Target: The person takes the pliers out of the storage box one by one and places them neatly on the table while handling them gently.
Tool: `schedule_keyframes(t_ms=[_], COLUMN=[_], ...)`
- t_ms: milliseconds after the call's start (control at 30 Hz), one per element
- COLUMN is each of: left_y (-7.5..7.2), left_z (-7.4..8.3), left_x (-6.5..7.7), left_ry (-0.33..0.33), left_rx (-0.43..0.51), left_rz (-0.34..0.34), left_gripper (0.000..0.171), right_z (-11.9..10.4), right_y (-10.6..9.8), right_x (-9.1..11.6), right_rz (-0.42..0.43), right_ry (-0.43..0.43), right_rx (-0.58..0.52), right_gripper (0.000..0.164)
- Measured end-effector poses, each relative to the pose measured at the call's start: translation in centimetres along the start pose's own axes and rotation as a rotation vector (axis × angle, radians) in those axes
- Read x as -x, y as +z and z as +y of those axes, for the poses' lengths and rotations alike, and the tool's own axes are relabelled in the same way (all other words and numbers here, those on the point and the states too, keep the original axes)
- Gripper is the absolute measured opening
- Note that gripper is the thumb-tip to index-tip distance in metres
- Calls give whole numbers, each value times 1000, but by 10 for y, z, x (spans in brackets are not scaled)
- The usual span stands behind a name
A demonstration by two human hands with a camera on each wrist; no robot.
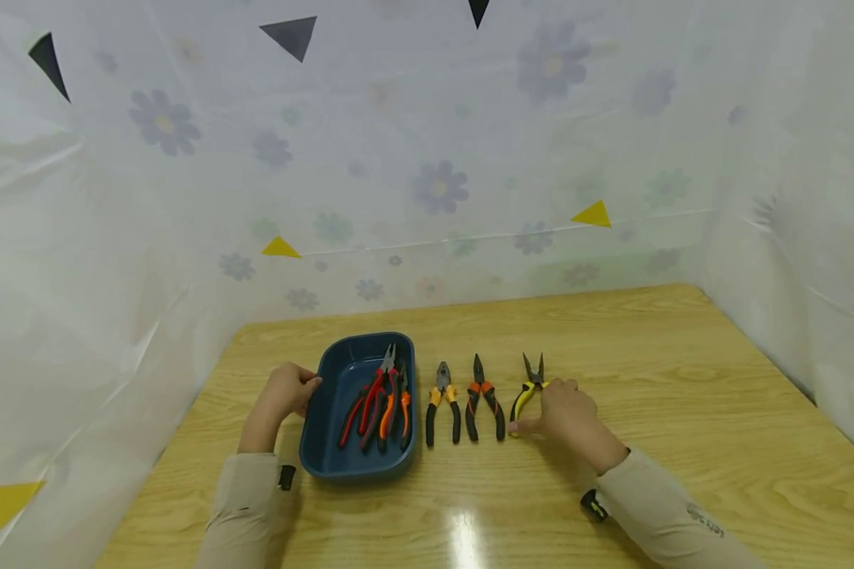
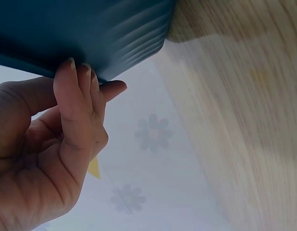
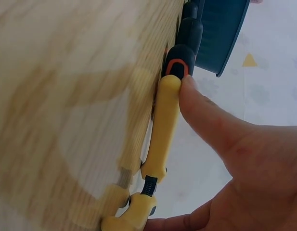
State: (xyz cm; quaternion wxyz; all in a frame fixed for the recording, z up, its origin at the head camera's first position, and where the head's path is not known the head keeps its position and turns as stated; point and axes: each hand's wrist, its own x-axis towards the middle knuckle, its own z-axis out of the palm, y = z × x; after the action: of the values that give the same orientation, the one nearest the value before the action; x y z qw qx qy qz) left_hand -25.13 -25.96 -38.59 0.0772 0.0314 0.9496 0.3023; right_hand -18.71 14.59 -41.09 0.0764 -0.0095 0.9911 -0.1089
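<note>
At the left side of the dark blue tray [image 1: 330,423], my left hand [image 1: 285,393] pinches the rim; its fingers [image 2: 71,96] lie against the outer wall in the left wrist view. Several pliers [image 1: 371,403] with red or orange-and-black handles lie together inside the tray. My right hand [image 1: 568,412] holds yellow-and-black needle-nose pliers [image 1: 522,397] by the spread handles, thumb on the left one. Their jaws point away from me. In the right wrist view the yellow handles [image 3: 165,120] run close along the tabletop, with the far handle partly hidden by my hand in the head view.
Between tray and right hand lie combination pliers [image 1: 443,399] with orange-yellow and black handles, and needle-nose pliers [image 1: 480,395] with orange-and-black handles, side by side. The wooden table [image 1: 655,356] meets a flower-patterned curtain [image 1: 441,269] behind.
</note>
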Motion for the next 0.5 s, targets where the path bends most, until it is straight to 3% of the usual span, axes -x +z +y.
schedule_keyframes(t_ms=[267,500], left_y=[1,1], left_z=[-1,-1], left_x=[1,0], left_ry=[-7,-1], left_rx=[4,-5], left_rz=[5,7], left_gripper=[32,32], right_z=[-2,-2], right_y=[-1,0], right_x=[2,1], right_rz=[-6,-6], right_ry=[8,2], right_rx=[10,2], right_gripper=[93,76])
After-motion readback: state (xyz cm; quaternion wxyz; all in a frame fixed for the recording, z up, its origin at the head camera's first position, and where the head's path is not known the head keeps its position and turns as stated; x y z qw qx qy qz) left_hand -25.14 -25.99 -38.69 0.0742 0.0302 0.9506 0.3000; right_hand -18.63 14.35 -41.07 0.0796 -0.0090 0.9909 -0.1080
